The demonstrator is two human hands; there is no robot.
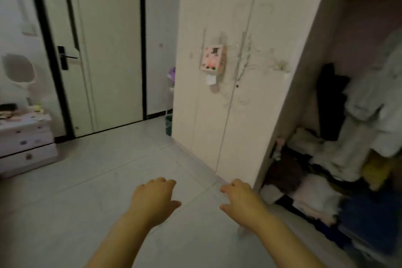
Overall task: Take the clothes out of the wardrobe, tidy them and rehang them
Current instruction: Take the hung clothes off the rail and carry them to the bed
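Observation:
A cream wardrobe (235,28) fills the right half of the view, its right section standing open. Inside hang pale grey and white garments (374,102) and a black garment (330,102). Below them lies a heap of folded and loose clothes (315,193) in white, brown, yellow and blue. My left hand (153,199) and my right hand (241,201) reach forward over the floor, palms down, fingers loosely curled, holding nothing. The right hand is just left of the open section's bottom corner, apart from the clothes.
A white door (104,50) with a black frame and handle stands at the back left. A low drawer unit (26,141) with small items on top sits at the far left. A pink box (212,57) hangs on the shut wardrobe doors. Pale floor tiles (97,180) spread below.

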